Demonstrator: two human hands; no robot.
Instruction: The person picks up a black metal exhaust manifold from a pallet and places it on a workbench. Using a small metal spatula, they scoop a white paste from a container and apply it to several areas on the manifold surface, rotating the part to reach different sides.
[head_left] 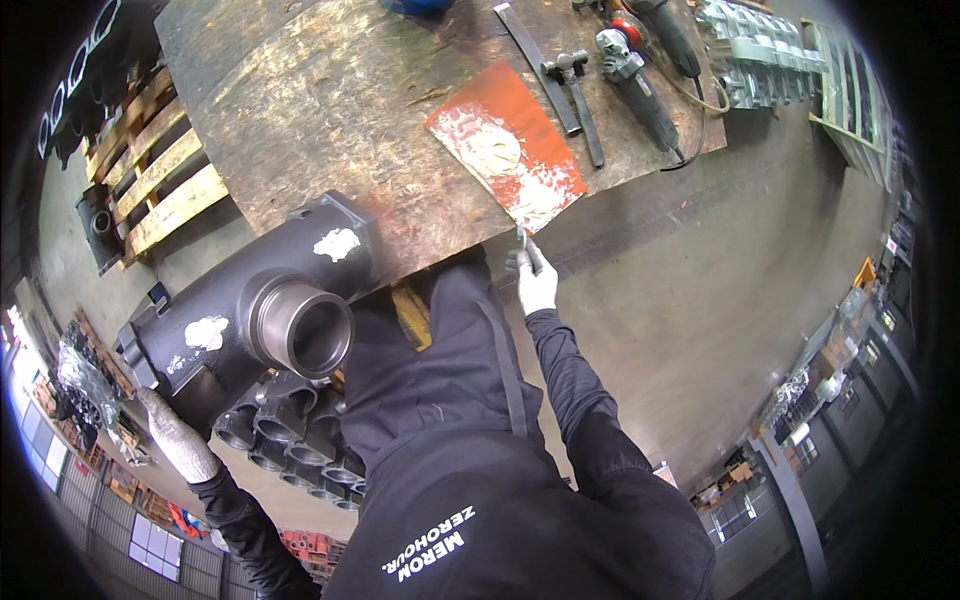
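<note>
A large black cast pipe fitting point(225, 310) with a machined round side outlet leans across the table's left front corner. Patches of white putty point(337, 244) sit on it. My gloved left hand point(178, 437) grips its lower left end; the fingertips are partly hidden. By the table's front edge, my gloved right hand point(535, 278) pinches a small thin grey tool, apparently a putty spatula point(522, 236), mostly covered by the fingers. Its tip is at the near corner of an orange sheet point(545, 135) smeared with cream putty point(492, 150).
On the worn table point(300, 120) lie a flat metal bar point(538, 68), a hammer point(580, 105) and an angle grinder point(638, 90) with its cord. A wooden pallet point(165, 190) stands left. Several dark castings point(290, 420) lie below the fitting; silver castings point(765, 55) stand far right.
</note>
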